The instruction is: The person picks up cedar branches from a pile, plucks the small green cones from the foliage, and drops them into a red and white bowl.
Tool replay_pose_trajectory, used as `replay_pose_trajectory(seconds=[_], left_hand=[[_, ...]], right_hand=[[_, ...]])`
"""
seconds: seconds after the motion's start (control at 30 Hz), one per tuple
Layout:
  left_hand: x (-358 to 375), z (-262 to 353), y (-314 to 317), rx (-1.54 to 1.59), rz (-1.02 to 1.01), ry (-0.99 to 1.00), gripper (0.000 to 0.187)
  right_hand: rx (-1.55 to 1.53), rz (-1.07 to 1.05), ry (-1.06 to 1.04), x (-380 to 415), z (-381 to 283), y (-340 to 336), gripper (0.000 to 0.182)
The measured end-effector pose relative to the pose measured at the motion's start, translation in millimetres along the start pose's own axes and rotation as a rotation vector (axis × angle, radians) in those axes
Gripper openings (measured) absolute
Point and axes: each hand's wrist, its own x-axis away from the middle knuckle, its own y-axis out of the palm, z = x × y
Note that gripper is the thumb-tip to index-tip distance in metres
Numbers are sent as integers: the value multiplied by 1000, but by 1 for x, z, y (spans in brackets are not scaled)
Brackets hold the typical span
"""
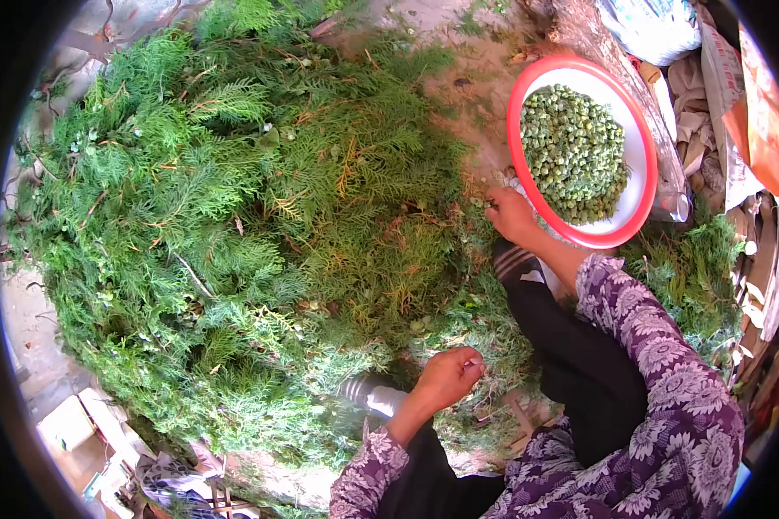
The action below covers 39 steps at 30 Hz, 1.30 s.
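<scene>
My left hand (446,379) is held above the cut evergreen sprigs, its fingers curled in and the thumb against them. What lies inside that grip, if anything, does not show. Beside the left rim of a red-rimmed white basin (643,164) is my right hand (514,216), fingers bent together at the edge of the greenery; their tips are partly hidden and I cannot make out anything in them. Small green seed cones (573,154) fill much of the basin, which looks tilted in this view. A large heap of feathery evergreen branches (234,208) spreads to the left of both hands.
Bare ground (472,112) with scattered bits shows behind the heap. A log (584,30) and several sacks (723,78) lie at the right, past the basin. More green sprigs (692,277) are beside my right sleeve. Wooden pieces (86,424) stand at lower left.
</scene>
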Motion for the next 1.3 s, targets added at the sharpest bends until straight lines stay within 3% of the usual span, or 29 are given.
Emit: replay_pose_trajectory(seconds=[0.2,0.3,0.37,0.4,0.47,0.6,0.7,0.8,0.9,0.97,1.1,1.17,1.2,1.27,1.3], left_hand=[[0,3,-1,1,-12,-25,15],[0,2,-2,-1,-10,-19,15],[-1,1,-1,4,-7,-12,15],[-2,0,-1,-5,-17,-6,15],[-2,0,0,-16,-33,-1,15],[0,0,2,0,-33,-35,15],[-2,0,2,-1,-36,-27,14],[-3,-1,2,-2,-42,-16,14],[-2,-4,5,8,-27,-8,14],[-2,-5,5,22,-13,-11,14],[-1,-1,1,-3,-26,-11,15],[-1,-1,1,-2,-22,-9,15],[-1,-1,1,3,-13,0,15],[0,-2,1,12,-3,5,15],[-1,-1,0,2,-20,-6,15]], right_hand=[[69,-59,-40,-4,8,4,22],[-159,-167,-24,7,10,-1,18],[-861,-362,426,20,9,-6,15],[-860,-362,428,23,12,-6,15],[-1282,-344,588,28,18,-6,14],[-1252,-314,557,14,2,-9,15],[-1004,-280,494,-3,0,4,15],[-970,-132,491,-14,6,15,17],[-717,-166,348,-17,17,25,16],[-324,-32,41,-13,21,30,16],[-305,-46,23,-11,19,23,15],[-607,-258,328,-6,12,9,16],[-604,-259,325,-3,11,5,16],[-1035,-325,607,4,13,-1,13],[-1033,-327,608,8,12,-4,13]])
